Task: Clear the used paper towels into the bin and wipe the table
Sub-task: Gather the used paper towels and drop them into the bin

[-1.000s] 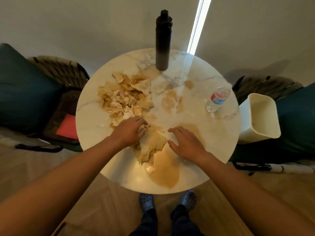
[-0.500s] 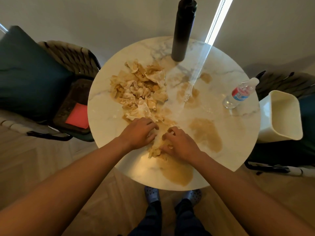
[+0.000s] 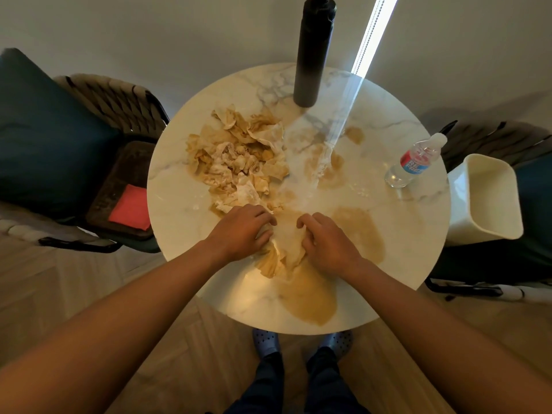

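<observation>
Glossy marble-look table [image 3: 403, 264] under both hands; crumpled, stained paper towels [image 3: 239, 156] beyond the left hand [image 3: 239, 231]; matt black bottle [image 3: 310, 55]; clear plastic water bottle [image 3: 415, 162]; smooth cream plastic bin [image 3: 490, 201].

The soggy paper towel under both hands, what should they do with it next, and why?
Probably bunch it up and lift it toward the white bin at the table's right edge. Both the left hand and right hand already press on the wet paper towel, fingers curled into it, and it looks brown and soaked, so it likely cannot soak up much more.
</observation>
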`<action>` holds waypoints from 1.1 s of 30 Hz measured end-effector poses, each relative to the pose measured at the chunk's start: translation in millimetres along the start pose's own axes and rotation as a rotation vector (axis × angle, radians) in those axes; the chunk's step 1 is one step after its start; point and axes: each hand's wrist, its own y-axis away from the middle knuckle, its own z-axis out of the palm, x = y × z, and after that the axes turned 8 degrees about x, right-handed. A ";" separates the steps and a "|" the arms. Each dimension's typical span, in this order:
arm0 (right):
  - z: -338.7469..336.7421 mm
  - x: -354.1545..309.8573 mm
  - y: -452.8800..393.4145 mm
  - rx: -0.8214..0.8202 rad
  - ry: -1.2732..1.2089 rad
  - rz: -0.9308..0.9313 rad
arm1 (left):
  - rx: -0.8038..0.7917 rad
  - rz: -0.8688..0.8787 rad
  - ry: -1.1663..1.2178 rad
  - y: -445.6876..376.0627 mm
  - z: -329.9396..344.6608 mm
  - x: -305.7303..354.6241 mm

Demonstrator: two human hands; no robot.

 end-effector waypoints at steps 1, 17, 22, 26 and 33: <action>-1.6 2.0 -0.8 0.038 0.015 -0.012 | -0.004 0.002 0.002 -1.3 0.0 0.9; -9.0 11.8 -6.2 -0.104 0.215 0.009 | -0.044 -0.024 -0.107 -17.9 5.7 13.6; -10.7 13.3 -7.8 -0.053 0.141 -0.012 | -0.052 -0.140 -0.133 -34.6 10.1 14.7; -18.6 16.5 -7.3 0.032 0.058 0.010 | -0.094 -0.199 -0.147 -48.4 17.8 15.9; -27.7 35.5 -7.4 0.212 0.055 0.000 | -0.115 -0.167 -0.206 -63.8 22.6 16.6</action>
